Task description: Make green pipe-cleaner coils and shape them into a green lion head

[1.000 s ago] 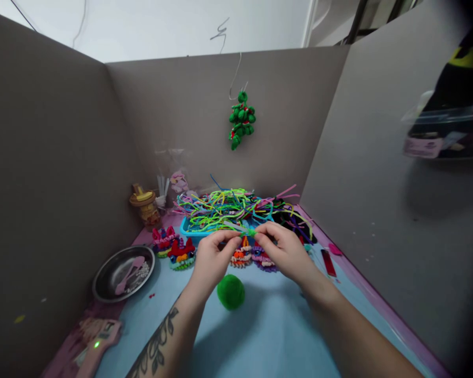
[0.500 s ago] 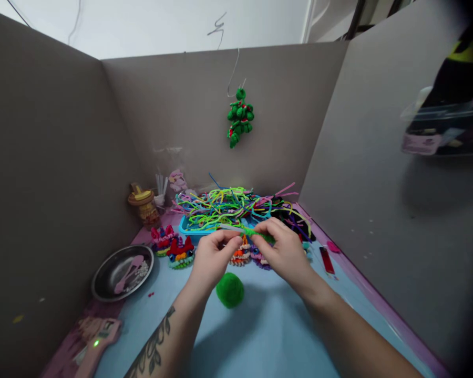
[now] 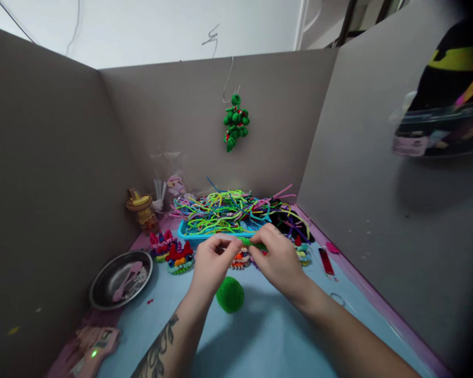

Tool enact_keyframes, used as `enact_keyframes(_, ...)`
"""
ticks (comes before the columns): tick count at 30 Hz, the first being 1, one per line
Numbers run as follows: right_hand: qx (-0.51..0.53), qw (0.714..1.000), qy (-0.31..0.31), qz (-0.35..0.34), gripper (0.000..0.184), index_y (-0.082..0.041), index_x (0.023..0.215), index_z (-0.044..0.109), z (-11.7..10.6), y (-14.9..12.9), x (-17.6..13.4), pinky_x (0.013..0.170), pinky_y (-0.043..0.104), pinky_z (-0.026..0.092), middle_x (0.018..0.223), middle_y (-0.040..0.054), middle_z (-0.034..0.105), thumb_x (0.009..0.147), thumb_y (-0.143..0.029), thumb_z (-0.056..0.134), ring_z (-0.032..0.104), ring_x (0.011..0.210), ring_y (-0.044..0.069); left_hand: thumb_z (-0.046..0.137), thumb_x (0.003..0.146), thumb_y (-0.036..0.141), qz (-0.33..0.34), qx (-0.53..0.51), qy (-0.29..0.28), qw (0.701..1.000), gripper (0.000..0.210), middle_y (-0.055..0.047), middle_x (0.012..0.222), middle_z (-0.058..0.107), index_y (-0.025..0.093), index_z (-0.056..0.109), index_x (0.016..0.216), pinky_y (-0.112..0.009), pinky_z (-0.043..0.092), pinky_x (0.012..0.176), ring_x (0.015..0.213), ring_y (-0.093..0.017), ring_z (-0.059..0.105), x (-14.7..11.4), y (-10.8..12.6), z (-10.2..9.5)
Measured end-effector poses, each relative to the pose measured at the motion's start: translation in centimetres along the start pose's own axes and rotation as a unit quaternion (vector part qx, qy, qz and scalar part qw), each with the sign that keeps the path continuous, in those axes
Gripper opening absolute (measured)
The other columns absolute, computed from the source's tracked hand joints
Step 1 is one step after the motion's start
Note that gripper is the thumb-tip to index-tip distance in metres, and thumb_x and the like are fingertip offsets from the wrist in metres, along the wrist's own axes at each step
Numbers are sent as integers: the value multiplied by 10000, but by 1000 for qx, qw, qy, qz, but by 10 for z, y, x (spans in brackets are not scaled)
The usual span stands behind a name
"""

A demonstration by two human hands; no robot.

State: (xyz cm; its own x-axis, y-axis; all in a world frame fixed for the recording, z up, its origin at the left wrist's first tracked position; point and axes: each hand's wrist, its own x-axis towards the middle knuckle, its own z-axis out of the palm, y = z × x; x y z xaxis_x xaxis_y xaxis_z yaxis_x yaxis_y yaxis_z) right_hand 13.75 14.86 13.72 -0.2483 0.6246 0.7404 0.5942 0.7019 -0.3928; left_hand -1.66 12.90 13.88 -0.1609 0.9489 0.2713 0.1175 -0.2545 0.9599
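My left hand (image 3: pixel 216 260) is closed in a pinch, thumb against forefinger, on a pale thin stick that its fingers mostly cover. At its fingertips shows a fuzzy green pipe cleaner (image 3: pixel 246 241), which looks wrapped around the stick. My right hand (image 3: pixel 278 257) pinches the other end of that green strand, with the fingers curled over it. Both hands are raised above the table, close together. Below them a round green fuzzy ball (image 3: pixel 230 295) rests on the blue table cover (image 3: pixel 268 336).
Behind my hands stands a blue tray (image 3: pixel 187 234) heaped with colourful pipe cleaners (image 3: pixel 228 210). Several small fuzzy figures (image 3: pixel 180 258) line its front. Left are a metal bowl (image 3: pixel 98 283) and a pink glue gun (image 3: pixel 96 352). A green ornament (image 3: pixel 235 123) hangs on the grey partition.
My hands stay close together, and less of the pale stick shows past my left fingers. The view has shifted slightly. The green ball stays on the table.
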Motion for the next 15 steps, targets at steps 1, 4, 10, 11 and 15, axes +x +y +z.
enact_keyframes(1, -4, 1000, 0, -7, 137, -206, 720, 510, 0, -1, -1, 647, 287, 415, 740, 26, 537, 783, -87, 535, 544, 728, 183, 701, 717, 381, 4, 2, 7, 1000, 243, -26, 646, 683, 138, 691, 718, -230, 456, 548, 572, -131, 591, 0, 0, 0)
enact_keyframes(4, -5, 1000, -2, -15, 134, -208, 732, 520, 2, -2, -1, 659, 290, 421, 754, 28, 541, 799, -93, 533, 543, 739, 185, 697, 721, 377, 10, 1, 19, 1000, 241, -32, 668, 696, 137, 693, 705, -235, 465, 567, 597, -139, 607, 0, 0, 0)
enact_keyframes(10, 36, 999, -29, -4, 93, -204, 841, 567, 1, -1, 2, 737, 318, 447, 841, 42, 581, 805, -120, 582, 553, 835, 203, 693, 727, 344, 4, -1, 18, 1000, 208, -38, 700, 710, 136, 699, 726, -240, 479, 570, 610, -145, 620, 2, -1, -2)
enact_keyframes(11, 44, 998, -36, -3, 92, -201, 869, 579, 0, -1, 3, 759, 328, 452, 865, 49, 592, 806, -136, 597, 555, 857, 208, 690, 730, 333, 9, 4, 18, 1000, 195, -40, 715, 714, 138, 700, 727, -242, 484, 583, 628, -148, 626, 3, -1, -3)
enact_keyframes(15, 71, 995, -67, 4, 134, -183, 953, 612, -3, 0, 6, 786, 349, 467, 923, 67, 614, 821, -201, 613, 570, 888, 214, 668, 750, 282, 43, 31, 13, 999, 138, -57, 816, 726, 150, 707, 752, -254, 500, 669, 744, -168, 653, 4, 0, -4)
